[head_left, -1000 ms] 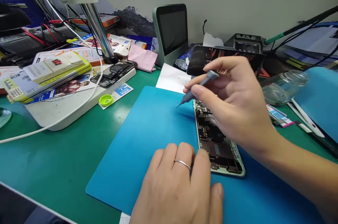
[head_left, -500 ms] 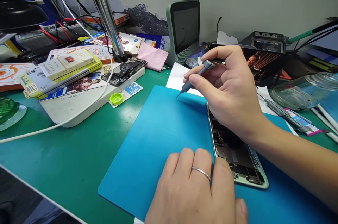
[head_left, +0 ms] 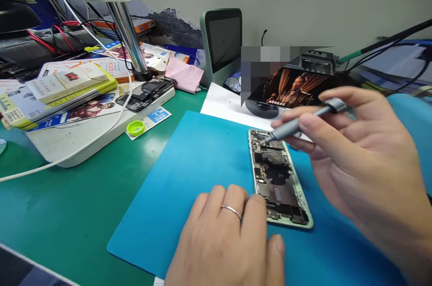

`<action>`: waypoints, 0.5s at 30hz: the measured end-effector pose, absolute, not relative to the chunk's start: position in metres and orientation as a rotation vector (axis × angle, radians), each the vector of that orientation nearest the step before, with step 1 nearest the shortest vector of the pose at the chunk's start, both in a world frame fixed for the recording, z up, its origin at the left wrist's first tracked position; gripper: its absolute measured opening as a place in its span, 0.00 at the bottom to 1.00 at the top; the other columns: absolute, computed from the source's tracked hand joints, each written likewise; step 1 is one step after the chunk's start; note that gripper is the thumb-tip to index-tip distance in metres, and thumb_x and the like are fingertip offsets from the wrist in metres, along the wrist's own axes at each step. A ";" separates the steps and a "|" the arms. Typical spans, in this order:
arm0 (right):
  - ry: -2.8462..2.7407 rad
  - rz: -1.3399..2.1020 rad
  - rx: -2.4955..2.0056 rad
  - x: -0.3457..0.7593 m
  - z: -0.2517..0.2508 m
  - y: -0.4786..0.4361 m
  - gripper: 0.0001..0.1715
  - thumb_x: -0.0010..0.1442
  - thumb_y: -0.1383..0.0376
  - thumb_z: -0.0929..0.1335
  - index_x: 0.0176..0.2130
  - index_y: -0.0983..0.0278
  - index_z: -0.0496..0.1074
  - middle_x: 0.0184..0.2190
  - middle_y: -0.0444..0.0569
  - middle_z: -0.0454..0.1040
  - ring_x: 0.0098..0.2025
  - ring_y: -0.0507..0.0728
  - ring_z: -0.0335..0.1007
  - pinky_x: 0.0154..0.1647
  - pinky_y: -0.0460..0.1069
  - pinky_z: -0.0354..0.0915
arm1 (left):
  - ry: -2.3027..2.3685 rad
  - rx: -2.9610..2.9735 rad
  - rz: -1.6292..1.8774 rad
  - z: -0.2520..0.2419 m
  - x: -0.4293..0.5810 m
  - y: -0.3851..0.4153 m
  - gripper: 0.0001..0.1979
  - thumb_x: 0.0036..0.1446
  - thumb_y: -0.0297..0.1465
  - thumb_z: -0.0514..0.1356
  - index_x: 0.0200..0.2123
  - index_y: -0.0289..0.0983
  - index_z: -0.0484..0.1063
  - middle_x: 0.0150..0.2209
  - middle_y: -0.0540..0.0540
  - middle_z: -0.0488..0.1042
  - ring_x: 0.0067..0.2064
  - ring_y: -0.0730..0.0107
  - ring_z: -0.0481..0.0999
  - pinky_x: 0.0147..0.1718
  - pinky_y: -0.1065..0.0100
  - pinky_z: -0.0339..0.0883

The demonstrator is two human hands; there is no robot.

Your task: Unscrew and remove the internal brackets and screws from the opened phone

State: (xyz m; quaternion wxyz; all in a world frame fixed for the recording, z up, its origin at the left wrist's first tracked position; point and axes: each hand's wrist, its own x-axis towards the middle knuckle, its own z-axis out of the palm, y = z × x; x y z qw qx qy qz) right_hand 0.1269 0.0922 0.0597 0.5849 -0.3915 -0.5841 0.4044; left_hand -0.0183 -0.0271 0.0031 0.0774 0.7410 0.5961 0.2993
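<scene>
Whereas half a second earlier the screwdriver (head_left: 290, 128) pointed down at the bare blue mat (head_left: 168, 178) left of the opened phone (head_left: 278, 192), its tip now stands over the phone's far end; the work thus appears to have shifted to the interior there, though contact cannot be told. The right hand (head_left: 366, 155) pinches the screwdriver between thumb and fingers, to the right of the phone; the left hand (head_left: 219, 236) lies palm down, fingers extended and clasping nothing visible, index fingertip at the phone's near left edge; the phone rests on the mat between both hands.
</scene>
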 end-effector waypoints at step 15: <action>-1.173 1.176 -1.042 0.164 0.039 0.046 0.18 0.57 0.60 0.81 0.44 0.48 0.77 0.29 0.43 0.86 0.31 0.57 0.86 0.29 0.46 0.82 | 1.756 2.257 0.884 0.006 -0.027 -0.036 0.07 0.75 0.31 0.56 0.53 0.46 0.69 0.42 0.52 0.77 0.41 0.60 0.76 0.39 0.57 0.68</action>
